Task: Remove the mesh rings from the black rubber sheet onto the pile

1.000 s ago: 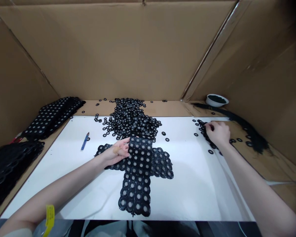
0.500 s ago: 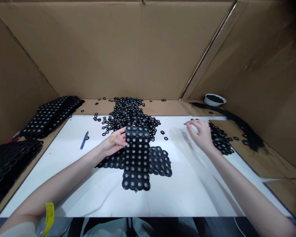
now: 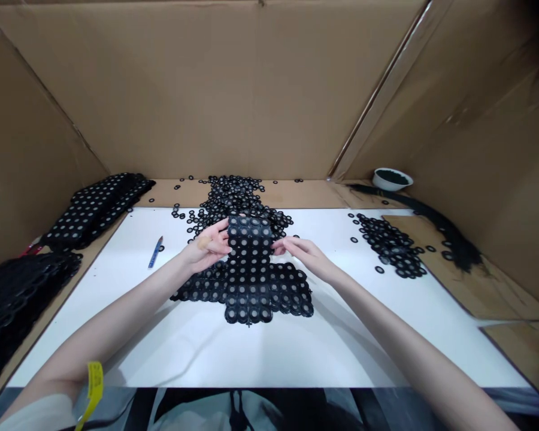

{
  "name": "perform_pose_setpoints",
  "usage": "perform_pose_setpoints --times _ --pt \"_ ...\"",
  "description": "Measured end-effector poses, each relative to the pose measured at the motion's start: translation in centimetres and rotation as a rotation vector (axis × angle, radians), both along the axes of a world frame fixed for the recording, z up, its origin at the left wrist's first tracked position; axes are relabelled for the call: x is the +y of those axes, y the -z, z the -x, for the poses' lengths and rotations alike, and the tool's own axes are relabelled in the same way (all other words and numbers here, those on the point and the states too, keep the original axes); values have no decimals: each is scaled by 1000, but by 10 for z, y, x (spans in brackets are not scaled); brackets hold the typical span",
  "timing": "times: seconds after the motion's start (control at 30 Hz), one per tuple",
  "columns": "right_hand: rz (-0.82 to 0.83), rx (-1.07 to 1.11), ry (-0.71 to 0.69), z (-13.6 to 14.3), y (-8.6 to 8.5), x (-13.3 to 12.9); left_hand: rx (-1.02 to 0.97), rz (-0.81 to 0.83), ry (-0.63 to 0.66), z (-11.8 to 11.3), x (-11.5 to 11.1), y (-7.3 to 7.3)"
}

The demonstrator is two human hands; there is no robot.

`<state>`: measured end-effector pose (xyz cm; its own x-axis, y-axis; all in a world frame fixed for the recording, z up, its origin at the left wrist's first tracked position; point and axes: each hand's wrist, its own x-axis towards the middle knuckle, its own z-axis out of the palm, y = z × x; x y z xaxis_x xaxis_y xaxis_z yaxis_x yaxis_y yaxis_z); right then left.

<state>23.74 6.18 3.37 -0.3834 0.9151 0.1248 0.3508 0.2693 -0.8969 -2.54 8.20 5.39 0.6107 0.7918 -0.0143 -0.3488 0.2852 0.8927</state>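
Note:
A black strip of joined rings (image 3: 249, 269) hangs from my left hand (image 3: 206, 248), whose fingers are closed on its upper left edge, some of them hidden behind it. My right hand (image 3: 303, 251) is at the strip's upper right edge with its thumb and fingertips pressed together; anything between them is too small to make out. Under the strip, a wider black ring piece (image 3: 291, 290) lies on the white board (image 3: 161, 341) and shows on both sides. Behind the hands spreads a heap of loose black rings (image 3: 233, 194).
A second group of rings (image 3: 393, 245) lies right. Black strands (image 3: 453, 233) and a white bowl of dark bits (image 3: 390, 179) are at the back right. A blue pen-like tool (image 3: 155, 252) lies left, beyond it stacked black pieces (image 3: 85, 209). Cardboard walls (image 3: 251, 90) enclose the board.
My right hand has moved left from beside the right-hand rings to the strip's edge. The strip's lower end sits slightly higher, still held by my left hand.

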Motion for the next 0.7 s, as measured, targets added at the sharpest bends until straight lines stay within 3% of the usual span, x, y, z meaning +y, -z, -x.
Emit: perform_pose_setpoints --times 0.1,0.23,0.47,0.6,0.7 --pt "104 144 -30 17 5 0 57 -80 52 -13 -6 -6" --pt "167 278 76 24 3 -7 215 -229 116 -14 -6 -10" --pt "220 446 343 -16 -29 -37 707 -602 112 20 -7 4" --pt "216 523 509 -32 -40 -54 886 -748 149 15 -14 14" --pt "198 487 547 -36 -43 -66 978 -783 142 5 -10 18"
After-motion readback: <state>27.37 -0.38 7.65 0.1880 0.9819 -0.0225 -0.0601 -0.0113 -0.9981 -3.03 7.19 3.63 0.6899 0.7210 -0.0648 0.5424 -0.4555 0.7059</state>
